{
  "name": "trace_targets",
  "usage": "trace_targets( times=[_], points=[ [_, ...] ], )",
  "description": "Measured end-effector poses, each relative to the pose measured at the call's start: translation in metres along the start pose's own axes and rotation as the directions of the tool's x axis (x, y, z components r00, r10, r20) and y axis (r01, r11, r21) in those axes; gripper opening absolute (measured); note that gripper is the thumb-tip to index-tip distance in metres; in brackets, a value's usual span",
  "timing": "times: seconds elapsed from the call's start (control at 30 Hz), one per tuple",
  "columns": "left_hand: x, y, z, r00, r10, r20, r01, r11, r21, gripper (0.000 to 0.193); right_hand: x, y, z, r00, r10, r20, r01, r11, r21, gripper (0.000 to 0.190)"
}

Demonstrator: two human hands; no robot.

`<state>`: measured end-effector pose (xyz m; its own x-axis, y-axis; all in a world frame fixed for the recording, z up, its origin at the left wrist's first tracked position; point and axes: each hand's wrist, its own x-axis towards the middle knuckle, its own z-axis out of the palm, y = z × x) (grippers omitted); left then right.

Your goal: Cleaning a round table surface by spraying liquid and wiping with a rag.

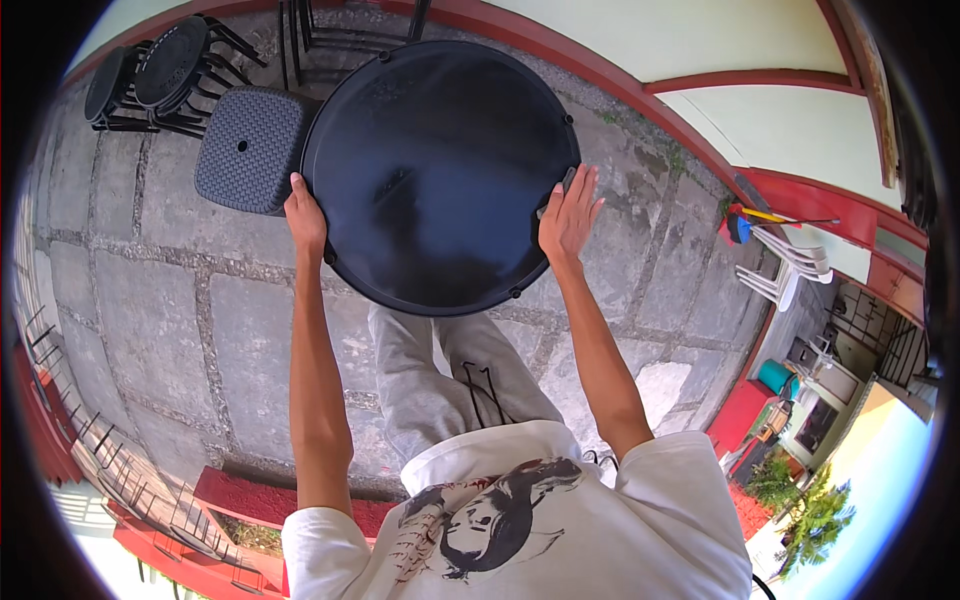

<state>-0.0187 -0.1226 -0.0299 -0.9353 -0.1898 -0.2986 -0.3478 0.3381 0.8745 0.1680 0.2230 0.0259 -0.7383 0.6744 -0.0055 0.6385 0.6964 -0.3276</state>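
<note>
A large round black tabletop [442,180] with a glossy surface and a raised rim lies in front of my body. Small dark knobs stick out around its edge. My left hand [305,219] holds the left rim, its other fingers mostly hidden. On the opposite side my right hand [568,214] rests against the rim, fingers extended over a dark grip-like piece. Whatever supports the tabletop underneath is hidden. Close to my left hand stands a grey woven-pattern plastic stool [247,150], partly covered by the tabletop.
Stacked black stools [174,64] and a black metal frame [360,37] stand along the wall at the back. White plastic chairs [787,262] and a blue-headed broom [739,227] are at right. A red planter ledge [247,499] lies at lower left on the concrete paving [150,322].
</note>
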Motion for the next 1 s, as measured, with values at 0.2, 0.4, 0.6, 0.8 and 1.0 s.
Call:
trace_targets(
  times=[0.2,0.4,0.6,0.8,1.0],
  points=[
    [-0.002,-0.002,-0.004,0.998,0.026,-0.056,-0.025,0.999,0.019,0.072,-0.076,-0.037,0.008,1.000,0.031,0.005,-0.031,0.999,0.023,0.068],
    [-0.003,0.001,0.002,0.997,0.033,-0.065,-0.033,0.999,0.009,0.073,-0.160,-0.085,0.016,0.986,-0.060,0.154,0.054,0.998,0.044,0.070],
    [-0.003,0.000,-0.004,1.000,0.012,-0.024,-0.012,1.000,0.019,0.076,-0.150,-0.073,0.007,0.957,-0.107,0.269,0.090,0.993,0.074,0.069],
    [-0.001,0.003,-0.011,0.994,-0.096,0.060,0.093,0.995,0.043,0.078,-0.040,-0.020,0.005,0.991,0.131,0.011,-0.132,0.989,0.072,0.067],
    [-0.008,0.010,-0.009,0.994,-0.077,0.072,0.074,0.996,0.042,0.076,0.045,-0.031,0.014,0.999,-0.050,-0.018,0.048,0.996,-0.069,0.069]
  ],
)
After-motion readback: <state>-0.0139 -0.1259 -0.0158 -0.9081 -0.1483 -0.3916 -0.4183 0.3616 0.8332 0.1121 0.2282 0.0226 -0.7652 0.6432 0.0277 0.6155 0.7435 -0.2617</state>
